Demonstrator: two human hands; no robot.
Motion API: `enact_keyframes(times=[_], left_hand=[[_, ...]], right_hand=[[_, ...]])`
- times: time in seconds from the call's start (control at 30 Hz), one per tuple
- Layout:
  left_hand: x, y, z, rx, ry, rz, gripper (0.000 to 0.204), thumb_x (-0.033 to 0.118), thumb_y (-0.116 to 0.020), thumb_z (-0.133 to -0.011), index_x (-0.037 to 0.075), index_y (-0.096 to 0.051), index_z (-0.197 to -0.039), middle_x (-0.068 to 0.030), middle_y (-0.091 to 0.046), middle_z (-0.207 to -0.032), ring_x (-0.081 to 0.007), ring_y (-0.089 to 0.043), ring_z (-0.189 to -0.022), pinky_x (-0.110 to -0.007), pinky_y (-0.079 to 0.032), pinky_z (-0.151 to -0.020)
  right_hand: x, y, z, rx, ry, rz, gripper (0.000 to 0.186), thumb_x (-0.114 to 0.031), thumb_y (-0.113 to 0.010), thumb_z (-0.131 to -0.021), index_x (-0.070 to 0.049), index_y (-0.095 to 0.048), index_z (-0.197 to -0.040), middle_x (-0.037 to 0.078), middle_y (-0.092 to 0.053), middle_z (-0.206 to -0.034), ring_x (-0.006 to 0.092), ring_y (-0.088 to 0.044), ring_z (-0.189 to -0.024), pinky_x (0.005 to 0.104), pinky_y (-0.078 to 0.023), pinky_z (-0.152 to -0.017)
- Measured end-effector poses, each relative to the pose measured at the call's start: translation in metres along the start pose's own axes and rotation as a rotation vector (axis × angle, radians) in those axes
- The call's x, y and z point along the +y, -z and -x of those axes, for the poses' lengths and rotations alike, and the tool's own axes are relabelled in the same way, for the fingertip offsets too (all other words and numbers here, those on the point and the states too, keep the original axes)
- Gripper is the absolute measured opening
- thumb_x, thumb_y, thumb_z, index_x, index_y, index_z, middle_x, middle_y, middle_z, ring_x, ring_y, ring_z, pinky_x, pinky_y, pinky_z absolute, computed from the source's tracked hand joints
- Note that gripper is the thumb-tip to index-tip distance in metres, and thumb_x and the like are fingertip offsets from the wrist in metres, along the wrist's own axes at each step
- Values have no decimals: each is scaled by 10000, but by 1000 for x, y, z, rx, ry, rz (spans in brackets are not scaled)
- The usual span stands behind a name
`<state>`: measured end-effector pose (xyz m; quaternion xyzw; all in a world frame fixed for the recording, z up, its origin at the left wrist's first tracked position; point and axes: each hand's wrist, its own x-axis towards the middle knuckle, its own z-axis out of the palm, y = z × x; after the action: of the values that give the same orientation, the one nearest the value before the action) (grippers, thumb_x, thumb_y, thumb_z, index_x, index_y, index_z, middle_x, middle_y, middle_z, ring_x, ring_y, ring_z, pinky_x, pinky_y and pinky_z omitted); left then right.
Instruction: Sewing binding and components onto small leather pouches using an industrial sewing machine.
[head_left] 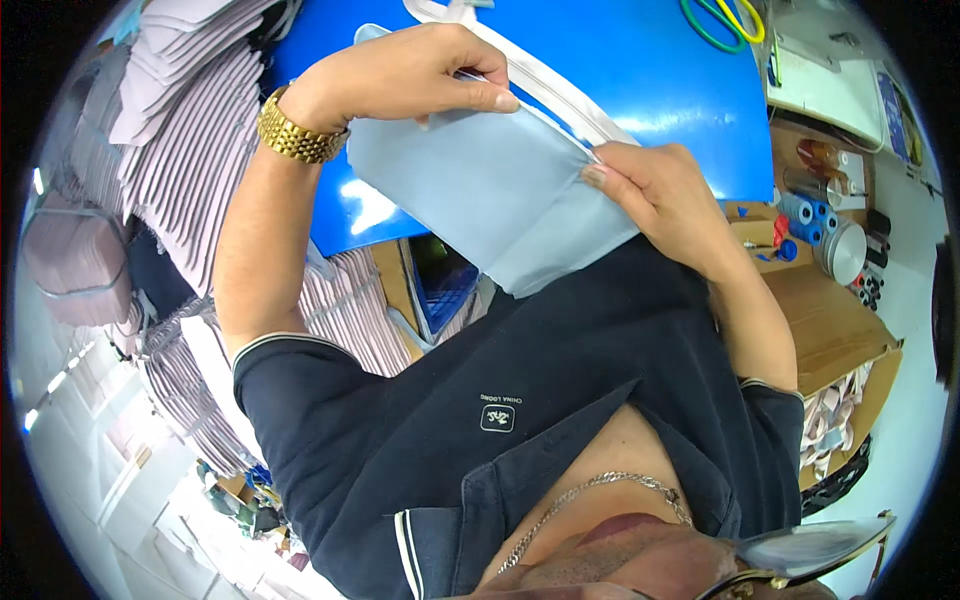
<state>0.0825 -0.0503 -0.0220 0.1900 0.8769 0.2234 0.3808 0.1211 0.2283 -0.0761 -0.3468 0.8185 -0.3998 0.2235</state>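
A light grey-blue fabric panel [480, 190] is stretched between my two hands, its lower part hanging over the table edge toward my dark shirt. My left hand [435, 80], with a gold watch at the wrist, is closed on the panel's upper edge, thumb on top. At the panel's right end, my right hand [665, 195] pinches the same edge between thumb and fingers. A white zipper tape [560, 95] curves along beyond that edge and runs to my right fingertips. Whether the tape is joined to the panel cannot be made out.
Under the work lies a shiny blue tabletop [690, 70]. Green-handled scissors [712, 25] rest at its far right. Tall stacks of pale cut pieces [190, 150] crowd the left side. Blue thread spools [815, 215] and an open cardboard box [835, 335] of scraps stand at right.
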Motion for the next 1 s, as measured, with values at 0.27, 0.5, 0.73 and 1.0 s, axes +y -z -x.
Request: enact_keyframes(times=[0.27,0.5,0.73,1.0], left_hand=[[-20,13,0,300,-206,-3,300,305,-560,-995,75,-677,-1147,-16,-644,-988,-91,-593,-758,-239,-535,-635],[-17,46,-19,445,-299,-26,254,269,-565,-992,41,-675,-1014,-32,-633,-852,-127,-580,-766,-263,-504,-677],[-17,108,-58,583,-324,-189,245,291,-648,-941,47,-666,-942,-40,-623,-865,-136,-555,-739,-275,-462,-683],[-25,139,-97,628,-388,169,222,108,-591,-921,13,-611,-1121,-7,-640,-947,-81,-574,-865,-243,-467,-785]], right_hand=[[-3,25,-15,46,49,-46,243,-227,-576,-959,-19,-596,-833,194,-528,-678,393,-514,-613,430,-410,-556],[10,54,-36,118,28,-161,251,-210,-592,-958,-6,-590,-812,154,-459,-618,264,-431,-526,363,-359,-504],[38,105,-67,158,-10,-288,291,-210,-585,-974,10,-557,-787,40,-411,-624,95,-384,-606,279,-339,-541],[61,141,-80,109,-86,-546,315,-219,-563,-989,-9,-530,-756,-40,-431,-672,58,-372,-672,240,-337,-596]])
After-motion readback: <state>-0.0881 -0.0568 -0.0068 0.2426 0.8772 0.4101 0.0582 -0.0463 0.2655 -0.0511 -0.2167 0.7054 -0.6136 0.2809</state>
